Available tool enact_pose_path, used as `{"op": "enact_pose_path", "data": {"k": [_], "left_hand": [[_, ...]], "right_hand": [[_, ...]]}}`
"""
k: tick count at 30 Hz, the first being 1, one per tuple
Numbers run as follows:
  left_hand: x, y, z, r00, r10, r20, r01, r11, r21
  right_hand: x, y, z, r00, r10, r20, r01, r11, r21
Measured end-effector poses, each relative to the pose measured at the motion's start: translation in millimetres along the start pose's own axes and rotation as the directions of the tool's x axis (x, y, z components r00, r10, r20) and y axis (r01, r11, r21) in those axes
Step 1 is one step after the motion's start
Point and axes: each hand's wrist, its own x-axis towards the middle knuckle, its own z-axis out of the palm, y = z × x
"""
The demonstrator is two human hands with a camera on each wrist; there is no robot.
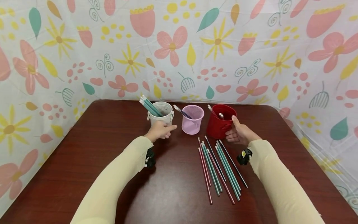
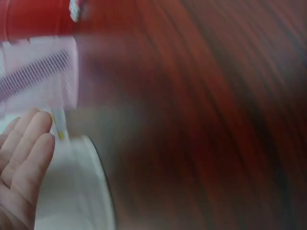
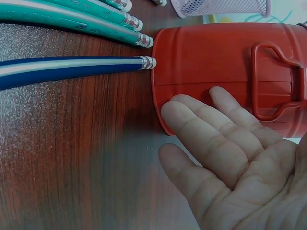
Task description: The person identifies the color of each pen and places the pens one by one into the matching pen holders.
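Observation:
My left hand (image 1: 160,130) is at the front of a white bucket (image 1: 160,120) that holds several teal pencils (image 1: 151,107). In the left wrist view its fingers (image 2: 29,143) lie extended beside the bucket; contact cannot be told. My right hand (image 1: 240,132) is at the right side of a red bucket (image 1: 216,127), thumb near the rim. The right wrist view has its slightly bent fingers (image 3: 206,139) in front of the bucket wall, below the wire handle. A few pencils with white erasers (image 1: 221,115) poke out of the red bucket. Neither hand holds a pencil.
Between the buckets stands a lilac mesh cup (image 1: 191,127) with dark blue pencils (image 1: 183,112) leaning in it. Several loose teal, dark red and dark blue pencils (image 1: 227,171) lie on the brown table (image 1: 167,186) before the red bucket. A flowered curtain (image 1: 179,74) hangs behind.

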Motion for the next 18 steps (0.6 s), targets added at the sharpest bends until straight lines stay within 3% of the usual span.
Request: {"op": "enact_pose_path", "data": {"k": [2,5,10,14,18], "left_hand": [[-1.3,-8.8,-8.6,0.999,-0.023,-0.036,0.022,0.999,-0.044],[-5.1,-14.3,-23.3,0.994,-0.109,-0.032,0.104,0.986,-0.127],[-6.3,-14.3,-44.1,0.969,-0.233,0.082,0.246,0.938,-0.246],[-5.5,-14.5,-52.4,0.957,-0.246,0.156,0.281,0.92,-0.275],[-6.6,-12.6,-55.7,0.955,-0.237,0.181,0.281,0.915,-0.288]], "right_hand": [[-0.1,0,0,1.0,0.001,-0.002,-0.001,1.0,-0.003],[-0.9,-1,0,1.0,0.004,0.003,-0.004,1.0,-0.004],[-0.9,-1,-1,1.0,0.003,0.016,-0.003,1.0,-0.018],[-2.0,0,-2,1.0,0.007,0.023,-0.006,0.999,-0.043],[-5.4,4,-5,0.998,0.032,0.056,-0.027,0.997,-0.077]]}}
